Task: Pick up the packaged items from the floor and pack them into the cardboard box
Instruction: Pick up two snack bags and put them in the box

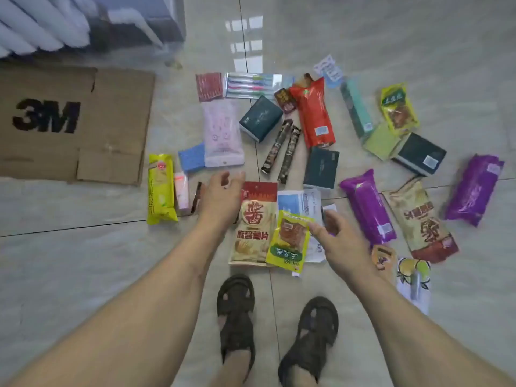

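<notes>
Two purple packs (368, 208), three dark boxes (261, 118); right hand (339, 241) fingers pinch yellow-green packet (289, 241), left hand (220, 195) fingers loose.

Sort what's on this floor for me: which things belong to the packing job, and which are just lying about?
Job:
- flattened 3M cardboard box
- yellow-green snack packet, pinched by the right hand
- beige chip bag, by the left hand
- purple packets
- red pouch
- dark green boxes
- toothbrush pack

Lying about:
- sandals
- blurred furniture

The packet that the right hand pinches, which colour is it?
Yellow with green print, a brown window; packet, head view.
</notes>
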